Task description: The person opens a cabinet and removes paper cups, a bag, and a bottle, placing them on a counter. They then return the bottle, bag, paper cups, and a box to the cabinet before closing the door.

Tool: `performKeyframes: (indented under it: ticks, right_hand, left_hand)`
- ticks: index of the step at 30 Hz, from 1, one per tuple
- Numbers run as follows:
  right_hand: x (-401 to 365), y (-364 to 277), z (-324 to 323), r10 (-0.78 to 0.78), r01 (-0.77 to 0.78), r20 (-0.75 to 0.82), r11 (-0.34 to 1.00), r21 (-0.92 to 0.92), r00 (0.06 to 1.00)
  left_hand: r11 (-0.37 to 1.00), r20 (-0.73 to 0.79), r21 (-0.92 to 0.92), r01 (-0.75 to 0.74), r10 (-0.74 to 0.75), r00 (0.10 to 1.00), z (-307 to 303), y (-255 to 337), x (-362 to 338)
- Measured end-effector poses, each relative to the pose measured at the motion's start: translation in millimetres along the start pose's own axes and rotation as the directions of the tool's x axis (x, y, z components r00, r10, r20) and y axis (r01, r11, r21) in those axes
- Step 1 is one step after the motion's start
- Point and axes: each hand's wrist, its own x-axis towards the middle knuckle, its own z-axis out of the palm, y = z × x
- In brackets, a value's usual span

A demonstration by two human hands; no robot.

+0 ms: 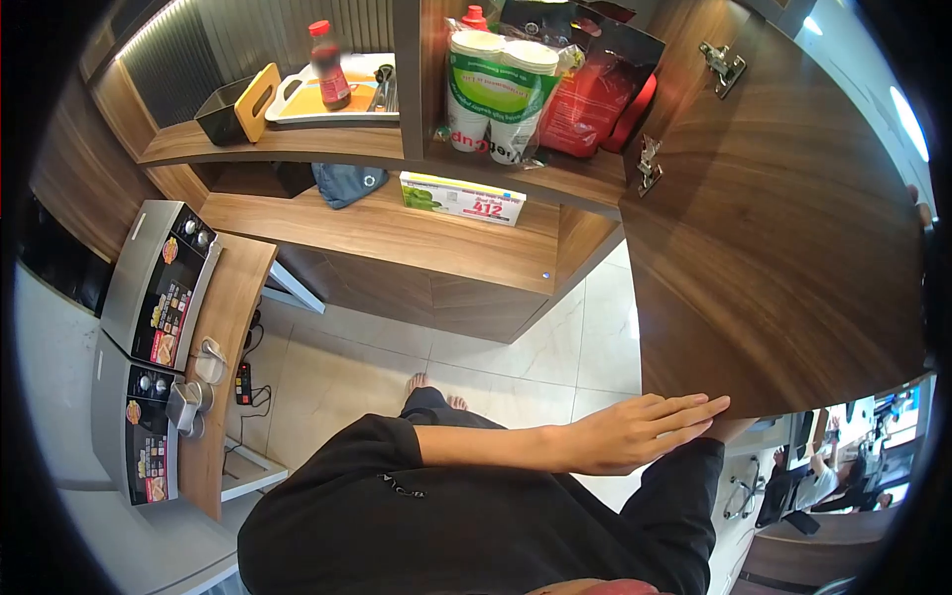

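A brown wooden cabinet door [783,248] stands swung open on the right, held by two metal hinges [722,69]. My left hand [650,433] reaches across my body with its fingers stretched out, their tips at the door's lower edge. My right forearm [732,429] passes behind the door. Only a few fingertips of my right hand [922,210] show, curled over the door's far edge; the rest is hidden. Inside the opened compartment are wrapped paper cups [503,84] and a red and black bag [595,104].
Left of the compartment, a red-capped bottle [332,74] stands on a tray [288,111] beside a black box [230,111]. Below lie a blue cloth pouch [345,183] and a flat box [461,198]. Toaster ovens [164,288] sit at left. People [818,481] are at far right.
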Motion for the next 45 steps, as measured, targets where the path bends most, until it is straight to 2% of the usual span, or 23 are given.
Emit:
performKeyframes:
  ticks: [1,4,7,10,12,14,16,17,18,20,22,23,24,25,27,29,32,35,38,42,45]
  right_hand:
    - [-22.4,5.4,2.4,0.086,-0.087,-0.034,0.996,-0.021,0.996]
    - [-91.8,28.0,16.2,0.346,-0.353,-0.116,0.934,-0.05,0.931]
    - [-175.2,51.7,42.9,0.613,-0.623,-0.145,0.781,-0.038,0.777]
    - [-265.7,66.1,78.6,0.82,-0.825,-0.099,0.565,-0.021,0.564]
    - [-326.4,68.2,110.8,0.909,-0.909,-0.028,0.417,-0.007,0.417]
    - [-378.9,60.2,153.0,0.963,-0.965,0.064,0.261,0.01,0.261]
    - [-405.6,44.4,197.4,0.985,-0.998,0.172,-0.031,0.045,-0.023]
    - [-408.2,38.1,220.5,0.972,-0.997,0.228,-0.067,0.035,-0.057]
    - [-388.7,22.0,242.6,0.963,-1.0,0.27,-0.024,0.006,-0.022]
    - [-378.7,27.4,282.2,0.932,-0.989,0.335,0.115,0.092,0.14]
    - [-352.7,49.9,324.0,0.859,-0.902,0.289,0.429,0.044,0.423]
    - [-246.2,39.5,342.1,0.743,-0.784,0.279,0.618,0.063,0.608]
    - [-198.0,33.8,349.1,0.798,-0.833,0.242,0.537,0.131,0.552]
    - [-163.6,40.4,356.5,0.721,-0.736,0.15,0.671,0.09,0.676]
    - [-95.1,52.2,365.7,0.668,-0.667,0.054,0.73,0.153,0.743]
    - [-52.2,75.9,376.2,0.529,-0.524,-0.083,0.849,0.074,0.845]
    - [-19.8,103.2,391.0,0.46,-0.468,-0.155,0.883,-0.019,0.874]
    - [-9.6,122.7,402.3,0.506,-0.512,-0.099,0.858,-0.051,0.857]
    - [-12.5,126.8,403.0,0.519,-0.522,-0.073,0.853,-0.017,0.851]
    - [-20.6,104.7,393.6,0.577,-0.569,-0.052,0.814,0.115,0.815]
    - [-32.0,80.7,381.7,0.604,-0.594,-0.035,0.792,0.14,0.797]
  left_hand:
    - [1.0,0.047,0.01,-0.007,0.007,0.999,0.3,-1.9,-0.5]
    - [0.995,-0.001,-0.103,0.005,-0.005,1.0,-5.7,-6.4,-2.5]
    - [0.984,0.02,-0.168,0.053,-0.05,0.999,-24.1,-22.1,-9.9]
    - [0.971,-0.091,-0.073,0.229,-0.236,0.968,-54.2,-51.0,-25.2]
    - [0.929,-0.266,0.0,0.37,-0.357,0.896,-75.0,-77.7,-43.5]
    - [0.846,-0.417,-0.042,0.531,-0.498,0.76,-95.8,-104.1,-64.9]
    - [0.732,-0.525,-0.11,0.672,-0.617,0.586,-120.0,-129.9,-85.1]
    - [0.716,-0.577,-0.083,0.693,-0.601,0.553,-133.3,-142.1,-93.2]
    - [0.697,-0.625,-0.057,0.715,-0.584,0.519,-145.0,-154.9,-99.4]
    - [0.703,-0.698,-0.002,0.711,-0.51,0.503,-164.1,-183.9,-108.9]
    - [0.695,-0.737,0.116,0.71,-0.419,0.531,-183.5,-207.4,-105.0]
    - [0.7,-0.732,0.227,0.677,-0.336,0.593,-200.5,-218.5,-101.0]
    - [0.708,-0.726,0.337,0.62,-0.225,0.65,-213.6,-231.5,-86.8]
    - [0.719,-0.721,0.342,0.605,-0.212,0.66,-219.5,-239.7,-80.2]
    - [0.744,-0.718,0.351,0.569,-0.176,0.673,-226.3,-250.4,-70.2]
    - [0.753,-0.711,0.291,0.59,-0.243,0.66,-230.5,-253.8,-65.1]
    - [0.77,-0.706,0.173,0.615,-0.339,0.622,-236.1,-262.2,-61.0]
    - [0.795,-0.701,0.044,0.605,-0.407,0.586,-241.7,-278.8,-60.5]
    - [0.784,-0.658,0.031,0.62,-0.451,0.603,-245.6,-275.3,-61.5]
    - [0.775,-0.691,0.117,0.621,-0.386,0.612,-231.1,-254.9,-68.4]
    - [0.784,-0.65,0.1,0.612,-0.414,0.637,-225.7,-204.6,-65.0]
